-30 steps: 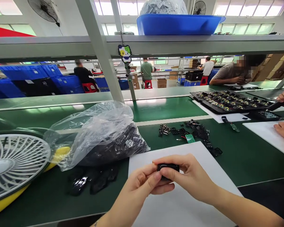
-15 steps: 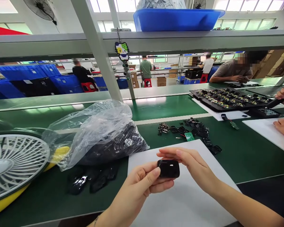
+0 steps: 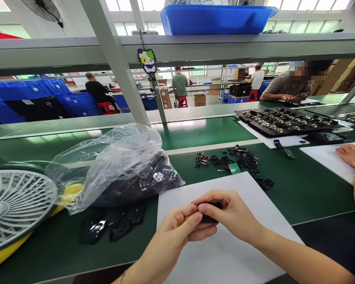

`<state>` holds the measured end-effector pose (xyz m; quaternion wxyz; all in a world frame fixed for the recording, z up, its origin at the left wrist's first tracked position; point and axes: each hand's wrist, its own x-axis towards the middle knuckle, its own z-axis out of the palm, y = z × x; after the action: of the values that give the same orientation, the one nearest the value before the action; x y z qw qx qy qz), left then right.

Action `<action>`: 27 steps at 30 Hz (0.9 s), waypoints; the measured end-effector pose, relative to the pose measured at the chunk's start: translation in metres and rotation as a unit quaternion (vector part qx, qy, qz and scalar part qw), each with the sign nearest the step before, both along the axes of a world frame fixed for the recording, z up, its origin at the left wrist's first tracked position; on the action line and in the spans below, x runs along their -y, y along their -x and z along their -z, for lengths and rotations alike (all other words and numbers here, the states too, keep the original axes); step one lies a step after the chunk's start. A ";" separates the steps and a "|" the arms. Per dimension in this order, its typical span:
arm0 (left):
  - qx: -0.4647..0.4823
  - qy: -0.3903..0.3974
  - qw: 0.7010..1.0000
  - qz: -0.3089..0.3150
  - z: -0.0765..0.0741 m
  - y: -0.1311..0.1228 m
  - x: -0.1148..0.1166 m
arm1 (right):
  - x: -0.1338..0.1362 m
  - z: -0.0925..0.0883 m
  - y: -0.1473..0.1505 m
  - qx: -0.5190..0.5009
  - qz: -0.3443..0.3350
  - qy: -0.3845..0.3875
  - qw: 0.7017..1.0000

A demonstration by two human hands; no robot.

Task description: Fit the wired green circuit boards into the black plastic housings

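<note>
Between my two hands is a small black plastic case [image 3: 209, 217] with rounded corners, held over a white sheet [image 3: 225, 252]. My left hand [image 3: 182, 227] is closed on its left side, thumb on the near face and fingers beneath. My right hand [image 3: 229, 213] grips it from the right, thumb and fingers pinching its upper part. Much of the case is hidden behind my fingers. Beyond the sheet lie black plastic parts [image 3: 248, 159], a green circuit board [image 3: 234, 169] and a heap of small metal parts [image 3: 202, 158].
Left on the green bench stand a clear bag of black parts [image 3: 142, 169], loose black pieces [image 3: 118, 225] and a white-and-yellow fan [image 3: 20, 205]. At right are a black tray of circuit boards [image 3: 284, 120] and a co-worker's hand [image 3: 353, 156]. A shelf with a blue basin [image 3: 213, 19] crosses above.
My right hand has come down from hovering beside the case and closed on it, covering much of its face. My left hand keeps its hold. The view has shifted slightly.
</note>
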<state>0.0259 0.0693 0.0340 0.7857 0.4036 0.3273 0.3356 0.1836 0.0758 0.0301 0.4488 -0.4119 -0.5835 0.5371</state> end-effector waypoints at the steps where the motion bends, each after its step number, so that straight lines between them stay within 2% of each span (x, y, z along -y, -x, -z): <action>1: -0.001 0.002 1.000 0.001 0.001 -0.001 0.000 | -0.001 0.001 0.001 0.006 0.014 0.003 1.000; 6: 0.010 -0.002 1.000 -0.012 0.002 -0.005 0.003 | -0.007 -0.003 0.001 0.035 0.056 0.020 0.998; 15: 0.047 0.008 0.998 0.027 -0.006 0.001 0.005 | 0.002 -0.009 -0.003 -0.009 0.035 0.054 0.998; 21: 0.046 -0.001 0.999 0.025 -0.007 0.003 0.005 | 0.006 -0.013 -0.006 0.003 0.017 0.036 0.999; 27: 0.033 -0.022 0.999 0.018 -0.005 0.004 0.005 | 0.011 -0.011 -0.006 -0.004 -0.034 0.042 0.999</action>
<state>0.0218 0.0640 0.0388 0.7927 0.4156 0.2865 0.3418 0.1900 0.0643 0.0414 0.4153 -0.4084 -0.5723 0.5773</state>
